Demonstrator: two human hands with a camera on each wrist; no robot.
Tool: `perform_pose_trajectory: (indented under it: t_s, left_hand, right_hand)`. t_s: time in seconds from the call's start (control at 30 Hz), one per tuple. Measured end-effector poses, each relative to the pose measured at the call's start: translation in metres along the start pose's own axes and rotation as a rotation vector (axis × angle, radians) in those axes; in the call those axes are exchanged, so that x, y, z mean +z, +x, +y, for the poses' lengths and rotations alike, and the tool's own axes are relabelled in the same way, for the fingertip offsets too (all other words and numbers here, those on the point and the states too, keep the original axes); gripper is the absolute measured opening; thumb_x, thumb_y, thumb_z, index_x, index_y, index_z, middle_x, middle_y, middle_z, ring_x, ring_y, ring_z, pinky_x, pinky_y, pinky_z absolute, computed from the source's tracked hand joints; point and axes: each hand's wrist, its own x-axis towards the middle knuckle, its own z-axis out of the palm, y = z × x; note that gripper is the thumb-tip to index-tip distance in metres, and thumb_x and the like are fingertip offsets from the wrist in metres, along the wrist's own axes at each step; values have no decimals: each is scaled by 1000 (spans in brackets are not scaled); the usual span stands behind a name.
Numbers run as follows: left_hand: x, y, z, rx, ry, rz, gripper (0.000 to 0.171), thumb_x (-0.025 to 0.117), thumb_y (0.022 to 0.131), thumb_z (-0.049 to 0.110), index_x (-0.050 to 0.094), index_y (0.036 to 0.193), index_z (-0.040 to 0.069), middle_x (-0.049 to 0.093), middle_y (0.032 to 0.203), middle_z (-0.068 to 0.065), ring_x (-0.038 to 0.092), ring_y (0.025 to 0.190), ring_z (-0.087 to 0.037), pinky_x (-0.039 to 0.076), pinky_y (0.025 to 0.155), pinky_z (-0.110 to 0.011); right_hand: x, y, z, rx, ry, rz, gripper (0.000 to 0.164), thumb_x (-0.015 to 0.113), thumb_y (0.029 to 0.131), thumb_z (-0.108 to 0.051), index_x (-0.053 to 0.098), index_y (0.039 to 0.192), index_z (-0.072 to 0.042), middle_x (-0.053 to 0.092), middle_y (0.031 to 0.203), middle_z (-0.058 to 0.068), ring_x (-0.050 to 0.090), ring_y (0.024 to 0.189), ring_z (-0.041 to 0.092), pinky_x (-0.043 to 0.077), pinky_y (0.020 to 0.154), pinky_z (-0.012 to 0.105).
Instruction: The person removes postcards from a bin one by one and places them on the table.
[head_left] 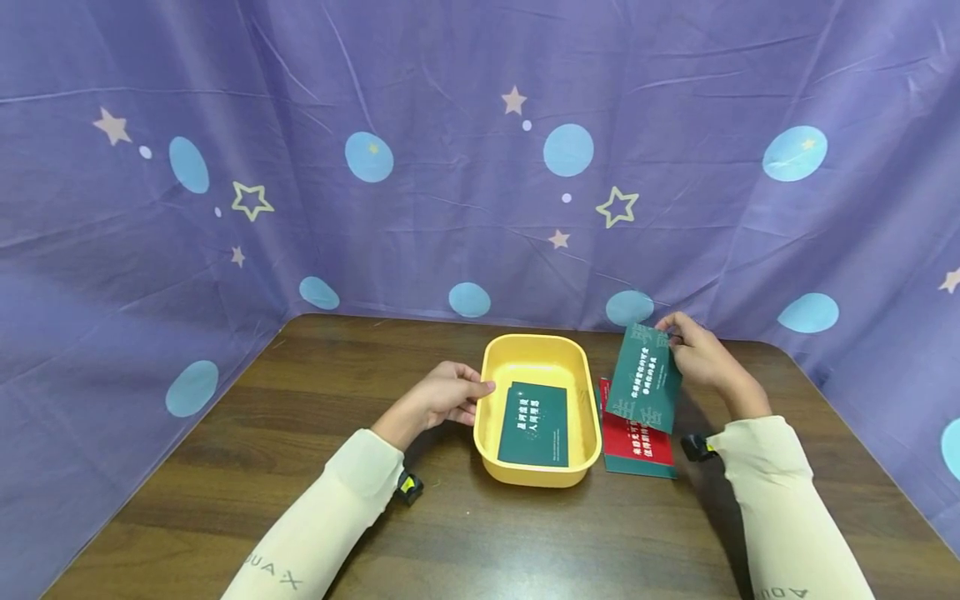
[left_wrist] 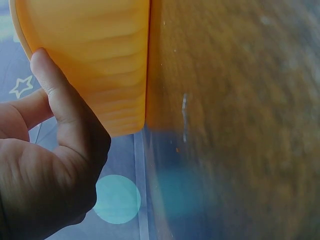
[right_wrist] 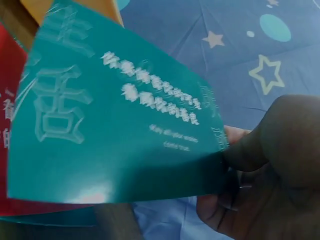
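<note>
Between the arms stands a yellow plastic tray (head_left: pixel 491 454) with a green card (head_left: pixel 534 437) lying in it, white lettering upward. My left hand (head_left: pixel 448 393) grips the tray's left rim, thumb over the edge; the left wrist view shows that thumb (left_wrist: pixel 47 70) against the ribbed yellow wall. To the right of the tray, my right hand (head_left: pixel 693 350) pinches another green card (head_left: pixel 645 375) by its far right corner and holds it tilted. Beneath the held card lie a red card (head_left: pixel 637 442) and a green one (head_left: pixel 637 467), overlapping on the table and partly hidden.
A brown wooden table (head_left: pixel 337 517) carries everything. A purple curtain (head_left: pixel 450 208) with stars and blue dots hangs along its back and sides. Black wrist devices show below the left cuff (head_left: pixel 408 486) and beside the right cuff (head_left: pixel 697 447).
</note>
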Motion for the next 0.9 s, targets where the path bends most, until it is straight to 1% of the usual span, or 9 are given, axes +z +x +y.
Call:
perform_pose_trajectory:
  t_s: [0.17,0.23,0.4,0.53,0.6,0.67,0.77,0.8,0.9]
  left_hand:
    - [0,1,-1,2,-2,0,25,68,93,12,50,103,-2,59,77,-10,59,54,-14,59,51,-28]
    - [0,2,-1,1,-4,1,25,68,92,12,50,102,-1,58,76,-10,59,53,-13,59,51,-28]
    - [-1,2,-1,-3,-6,5,25,69,92,14,50,102,0,58,75,-10,58,52,-13,58,49,-27]
    - [-2,4,-3,0,-2,-2,25,69,92,14,50,101,0,58,74,-10,57,52,-13,58,48,-27]
    - [-2,5,-3,1,3,-6,23,67,93,13,50,101,-1,58,74,-10,57,52,-13,58,48,-27]
    - [-2,5,-3,2,8,-8,21,66,94,11,50,101,-2,58,73,-10,57,52,-13,58,49,-26]
    - [-2,4,-2,4,12,-8,20,64,95,9,50,100,-2,57,73,-10,57,52,-13,58,49,-26]
    - [-2,4,-2,4,11,-8,20,65,95,10,50,100,-2,57,73,-10,57,52,-13,58,49,-26]
    - [-2,4,-3,-1,2,-7,22,67,93,12,50,101,-1,57,74,-10,57,52,-13,57,48,-26]
  right_hand:
    - [11,1,9,-49,-23,-61,33,35,85,14,51,112,3,54,102,22,48,94,32,43,75,37]
    - [15,2,12,-37,-22,-87,32,35,85,13,52,110,3,54,100,20,49,93,31,43,73,35]
    - [25,2,16,49,65,-173,30,32,90,12,50,111,2,52,102,19,47,97,31,42,76,33]
    - [29,1,17,52,76,-219,25,34,93,12,50,111,3,53,107,20,48,101,33,44,80,36]
    - [30,1,18,72,71,-242,19,38,97,6,50,111,3,53,108,20,48,102,33,43,81,36]
    - [31,1,19,100,70,-276,14,43,101,-3,50,112,2,54,110,19,48,103,32,43,82,37]
    - [32,2,20,144,54,-330,24,55,101,-18,51,117,0,55,116,19,49,106,31,44,87,40]
    - [32,3,20,149,46,-346,30,59,99,-22,52,118,1,55,118,20,49,107,31,45,89,43]
    - [33,4,21,160,27,-382,48,72,90,-25,52,123,3,57,119,21,52,106,31,45,93,47]
